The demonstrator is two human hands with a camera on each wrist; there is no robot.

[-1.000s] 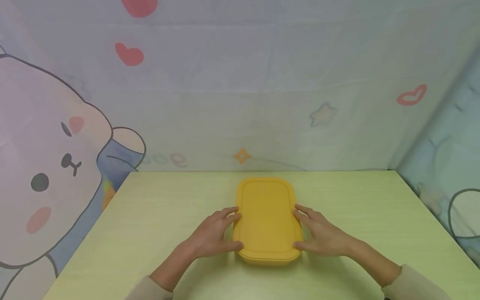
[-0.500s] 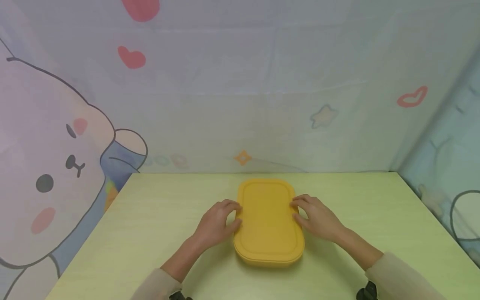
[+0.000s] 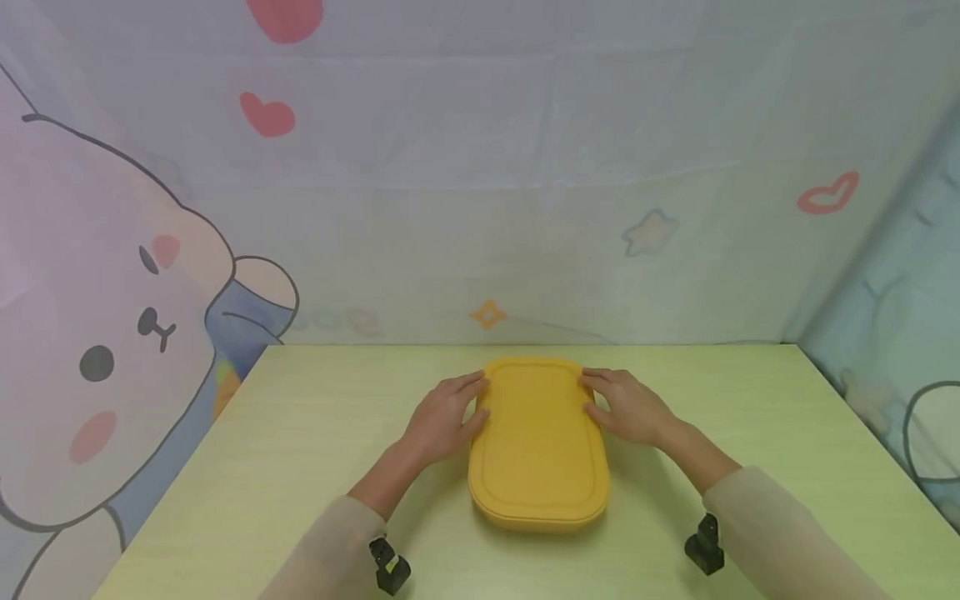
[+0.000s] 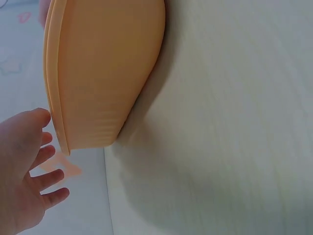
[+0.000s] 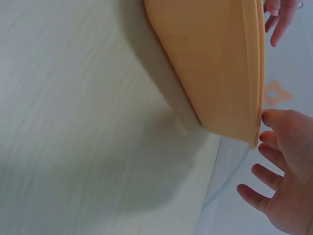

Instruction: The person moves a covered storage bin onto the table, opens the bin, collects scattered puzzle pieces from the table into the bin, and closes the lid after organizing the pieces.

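Observation:
A yellow rectangular box with rounded corners and a fitted lid (image 3: 538, 450) sits lengthwise on the table. My left hand (image 3: 442, 421) touches the lid's rim on the left near the far end, and my right hand (image 3: 633, 408) does the same on the right. In the left wrist view the left thumb meets the rim of the box (image 4: 102, 73), with the other fingers loosely spread past the corner. The right wrist view likewise has the right thumb (image 5: 276, 117) against the lid edge and the fingers spread. The lid covers whatever is inside.
The pale yellow-green table (image 3: 360, 383) ends at a printed cloth backdrop (image 3: 450, 167) behind it. Another cloth hangs along the right side. Small black devices (image 3: 390, 567) are strapped at both wrists.
Both hands have slid away from me along the sides of the lid, from its near half to its far end. The box stays in place with its lid on.

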